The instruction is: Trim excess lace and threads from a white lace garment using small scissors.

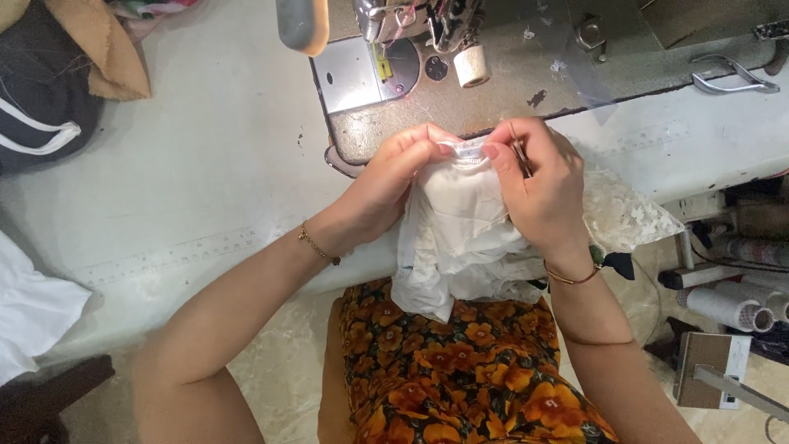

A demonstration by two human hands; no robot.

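White sewing table [205,164]; left hand [390,177], right hand [538,185] fingers pinching small white label [470,149] on cream garment [460,238].

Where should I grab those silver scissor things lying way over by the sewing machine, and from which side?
Probably by the looped end of the silver snips, where the two curved arms join, coming from above and from the right. They lie flat on the machine bed with bare space around them, so fingers could close over that bend. Both hands, left and right, are busy pinching the white fabric.
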